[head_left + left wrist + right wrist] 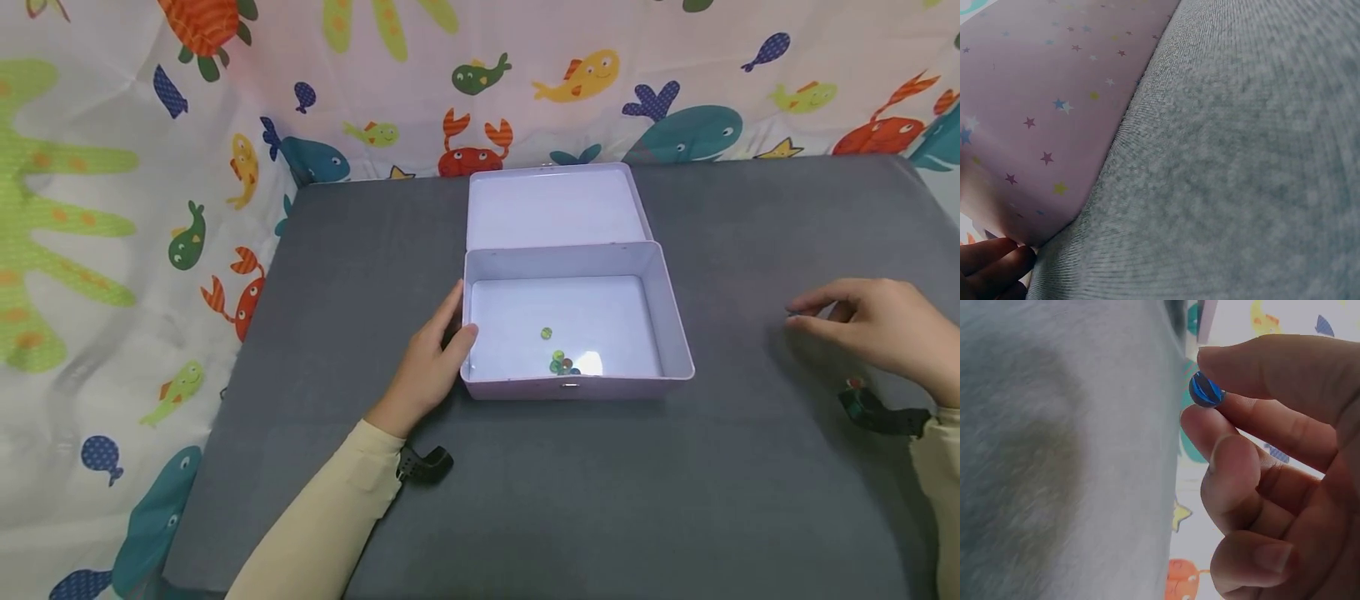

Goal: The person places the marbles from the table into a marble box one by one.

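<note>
A pale lilac hinged box (562, 390) stands on the table with its lid (555, 208) folded back. Several small glass marbles (558, 365) lie inside near its front wall, and one greenish marble (546, 333) sits slightly apart. My left hand (423, 367) grips the box's left wall, its thumb over the rim and fingers along the outside. In the left wrist view, fingers (997, 265) touch the star-patterned side (1041, 119). To the right of the box, my right hand (877, 325) is held over the table, pinching a dark blue marble (1205, 390) between thumb and fingertips.
A grey cloth covers the table (570, 500). Behind it and along the left hangs a white curtain (405, 92) printed with sea animals. Each wrist wears a dark camera band, one on the left (425, 465) and one on the right (881, 412).
</note>
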`<move>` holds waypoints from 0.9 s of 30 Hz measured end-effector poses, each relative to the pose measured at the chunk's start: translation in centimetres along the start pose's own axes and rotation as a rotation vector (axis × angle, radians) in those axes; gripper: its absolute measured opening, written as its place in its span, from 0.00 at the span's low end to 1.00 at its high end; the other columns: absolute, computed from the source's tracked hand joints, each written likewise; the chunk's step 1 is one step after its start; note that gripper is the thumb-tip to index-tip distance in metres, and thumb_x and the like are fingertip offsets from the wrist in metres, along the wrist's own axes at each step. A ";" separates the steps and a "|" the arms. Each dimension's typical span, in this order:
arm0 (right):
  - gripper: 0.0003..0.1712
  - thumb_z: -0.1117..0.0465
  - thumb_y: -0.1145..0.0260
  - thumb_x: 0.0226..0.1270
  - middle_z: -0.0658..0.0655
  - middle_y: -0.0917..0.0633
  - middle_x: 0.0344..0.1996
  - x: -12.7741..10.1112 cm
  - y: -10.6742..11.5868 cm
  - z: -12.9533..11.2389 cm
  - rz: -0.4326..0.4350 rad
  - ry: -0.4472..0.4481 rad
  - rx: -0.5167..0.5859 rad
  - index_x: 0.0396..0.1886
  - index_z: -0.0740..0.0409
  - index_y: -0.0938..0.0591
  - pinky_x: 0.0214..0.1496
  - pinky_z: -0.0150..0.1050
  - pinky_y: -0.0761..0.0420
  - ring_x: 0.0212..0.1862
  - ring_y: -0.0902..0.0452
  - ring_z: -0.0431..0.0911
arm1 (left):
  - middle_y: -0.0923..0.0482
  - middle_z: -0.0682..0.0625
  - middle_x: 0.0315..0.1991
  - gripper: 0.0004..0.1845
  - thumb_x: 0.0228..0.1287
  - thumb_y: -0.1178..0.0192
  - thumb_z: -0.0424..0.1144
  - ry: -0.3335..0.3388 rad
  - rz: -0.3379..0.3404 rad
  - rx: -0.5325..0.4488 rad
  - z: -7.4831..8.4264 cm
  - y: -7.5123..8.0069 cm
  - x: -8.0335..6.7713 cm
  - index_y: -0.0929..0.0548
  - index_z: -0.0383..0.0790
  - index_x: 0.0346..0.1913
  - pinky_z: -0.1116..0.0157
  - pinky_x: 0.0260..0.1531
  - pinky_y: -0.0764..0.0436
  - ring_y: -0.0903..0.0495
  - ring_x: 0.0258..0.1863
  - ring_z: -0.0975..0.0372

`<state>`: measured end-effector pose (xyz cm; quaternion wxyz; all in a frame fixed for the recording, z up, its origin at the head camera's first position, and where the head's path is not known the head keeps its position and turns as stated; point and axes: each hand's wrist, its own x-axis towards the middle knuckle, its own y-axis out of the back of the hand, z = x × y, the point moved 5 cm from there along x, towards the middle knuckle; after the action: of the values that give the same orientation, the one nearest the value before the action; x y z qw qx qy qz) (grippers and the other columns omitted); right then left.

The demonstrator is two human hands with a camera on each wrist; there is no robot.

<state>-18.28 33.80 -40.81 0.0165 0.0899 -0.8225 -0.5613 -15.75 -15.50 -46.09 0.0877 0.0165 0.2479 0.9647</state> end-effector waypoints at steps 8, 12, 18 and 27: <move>0.12 0.60 0.24 0.66 0.61 0.11 0.32 1.8 0.5 -1.6 0.015 0.016 -0.007 0.42 0.66 0.09 0.24 0.35 0.29 0.26 0.30 0.40 | 0.47 0.63 0.83 0.35 0.80 0.52 0.59 0.001 -0.005 0.012 0.0 -0.1 0.1 0.49 0.70 0.84 0.50 0.79 0.43 0.46 0.81 0.65; 0.12 0.59 0.23 0.66 0.60 0.11 0.32 2.5 0.8 -2.8 0.030 0.036 0.018 0.43 0.64 0.09 0.24 0.35 0.29 0.26 0.29 0.42 | 0.46 0.63 0.83 0.35 0.80 0.52 0.59 0.010 0.002 0.015 0.0 0.0 0.1 0.49 0.70 0.84 0.51 0.79 0.43 0.45 0.81 0.66; 0.13 0.58 0.22 0.66 0.57 0.11 0.31 3.4 1.3 -4.7 0.043 0.068 0.033 0.45 0.62 0.09 0.24 0.36 0.29 0.25 0.28 0.39 | 0.46 0.62 0.83 0.35 0.80 0.52 0.59 0.001 0.002 0.009 0.1 0.0 0.0 0.49 0.69 0.84 0.50 0.79 0.42 0.45 0.81 0.64; 0.14 0.59 0.21 0.64 0.56 0.12 0.32 4.9 0.8 -7.0 0.025 0.122 0.037 0.46 0.60 0.08 0.25 0.36 0.28 0.27 0.27 0.40 | 0.45 0.58 0.83 0.37 0.81 0.52 0.57 -0.016 0.009 0.022 0.1 0.2 0.0 0.47 0.58 0.86 0.49 0.79 0.41 0.43 0.81 0.61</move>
<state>-22.29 26.78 -37.88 0.0722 0.1140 -0.8314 -0.5390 -15.74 -15.62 -45.90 0.0850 0.0262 0.2576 0.9621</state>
